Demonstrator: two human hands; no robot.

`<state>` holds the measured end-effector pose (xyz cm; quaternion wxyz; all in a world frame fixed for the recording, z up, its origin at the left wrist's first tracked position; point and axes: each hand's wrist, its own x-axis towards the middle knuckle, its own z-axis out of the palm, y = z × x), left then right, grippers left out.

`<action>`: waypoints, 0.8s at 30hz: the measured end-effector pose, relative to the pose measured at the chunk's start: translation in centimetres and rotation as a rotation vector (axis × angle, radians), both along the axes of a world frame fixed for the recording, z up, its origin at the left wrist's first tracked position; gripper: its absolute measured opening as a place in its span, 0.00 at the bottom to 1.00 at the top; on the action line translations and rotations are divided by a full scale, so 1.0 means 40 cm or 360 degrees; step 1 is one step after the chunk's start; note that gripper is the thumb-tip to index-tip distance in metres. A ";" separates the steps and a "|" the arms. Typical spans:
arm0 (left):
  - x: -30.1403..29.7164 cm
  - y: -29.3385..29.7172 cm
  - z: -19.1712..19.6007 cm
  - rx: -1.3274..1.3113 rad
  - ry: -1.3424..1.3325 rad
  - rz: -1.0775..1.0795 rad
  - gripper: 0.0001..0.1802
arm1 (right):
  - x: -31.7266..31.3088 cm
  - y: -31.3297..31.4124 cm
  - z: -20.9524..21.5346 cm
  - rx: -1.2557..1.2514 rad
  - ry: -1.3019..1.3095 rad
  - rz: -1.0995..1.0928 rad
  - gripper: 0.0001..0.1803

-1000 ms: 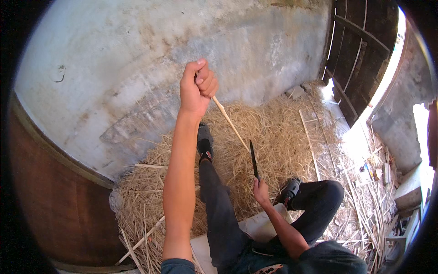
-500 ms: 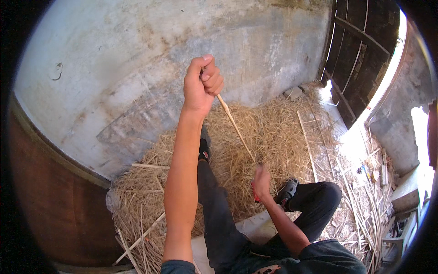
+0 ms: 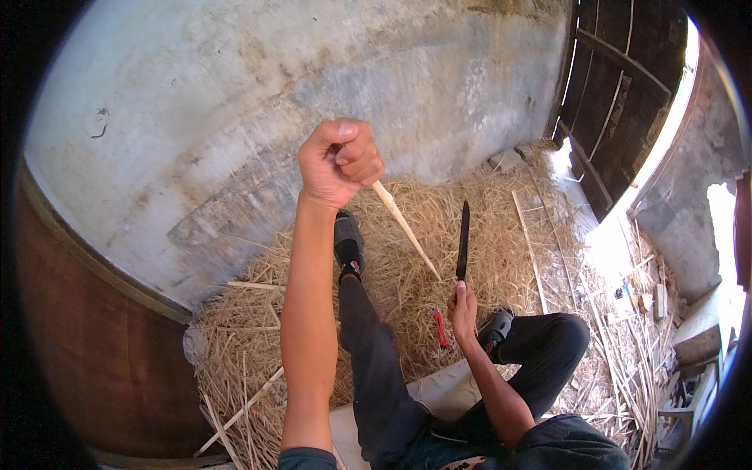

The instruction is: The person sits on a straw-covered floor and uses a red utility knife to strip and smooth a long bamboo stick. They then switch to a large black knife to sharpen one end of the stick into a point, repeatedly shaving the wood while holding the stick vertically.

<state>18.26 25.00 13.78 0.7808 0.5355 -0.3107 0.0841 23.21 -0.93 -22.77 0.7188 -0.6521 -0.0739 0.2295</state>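
Left grip (image 3: 338, 160) clamped on bamboo strip (image 3: 405, 227), right grip (image 3: 462, 307) clamped on knife (image 3: 463, 239), blade clear beside strip

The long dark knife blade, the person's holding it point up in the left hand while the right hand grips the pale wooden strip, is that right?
Hands are swapped. In the head view the right hand holds the long dark knife blade point up, and the left hand grips the pale wooden strip.
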 end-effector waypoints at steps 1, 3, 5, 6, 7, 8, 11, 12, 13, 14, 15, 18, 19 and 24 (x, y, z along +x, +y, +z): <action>0.008 -0.007 0.002 0.0001 0.0014 -0.0026 0.22 | 0.012 0.010 -0.033 -0.0049 -0.0231 -0.0026 0.24; 0.033 -0.032 0.007 0.0005 0.0041 -0.0087 0.21 | 0.040 0.029 -0.144 -0.0152 -0.0693 -0.0084 0.24; 0.025 -0.070 0.029 -0.0047 0.0140 0.0140 0.20 | 0.046 0.015 -0.219 -0.0420 -0.0409 0.0065 0.25; 0.031 -0.095 0.038 -0.0078 0.0189 0.0238 0.19 | 0.059 -0.005 -0.248 -0.0559 -0.0264 0.0125 0.25; 0.030 -0.111 0.041 -0.0147 0.0151 0.0516 0.19 | 0.058 -0.008 -0.227 -0.0449 -0.0069 0.0193 0.26; 0.036 -0.129 0.041 -0.0217 0.0112 0.0797 0.19 | 0.061 -0.017 -0.170 -0.0342 0.0126 0.0264 0.27; 0.046 -0.127 0.026 -0.0285 0.0025 0.1149 0.20 | 0.096 -0.033 0.006 -0.0189 0.0223 0.0280 0.28; 0.044 -0.115 0.022 -0.0279 -0.0002 0.1205 0.21 | 0.099 -0.029 0.101 -0.0121 0.0176 0.0240 0.28; 0.043 -0.113 0.024 -0.0259 -0.0001 0.1171 0.21 | 0.102 -0.030 0.185 -0.0054 0.0126 0.0191 0.27; 0.042 -0.115 0.024 -0.0244 0.0006 0.1133 0.22 | 0.106 -0.035 0.252 0.0070 -0.0014 0.0103 0.27; 0.048 -0.117 0.018 -0.0226 0.0019 0.1092 0.22 | 0.110 -0.040 0.305 0.0193 -0.0148 0.0011 0.27; 0.056 -0.125 0.023 -0.0227 0.0060 0.0983 0.23 | 0.077 -0.011 0.242 0.0239 -0.0583 -0.0422 0.26; 0.071 -0.130 0.020 -0.0238 0.0063 0.1033 0.23 | 0.058 0.004 0.159 0.0188 -0.0729 -0.0605 0.26; 0.094 -0.151 0.020 -0.0214 -0.0020 0.1370 0.22 | -0.012 0.005 -0.232 -0.0325 0.0052 0.0252 0.25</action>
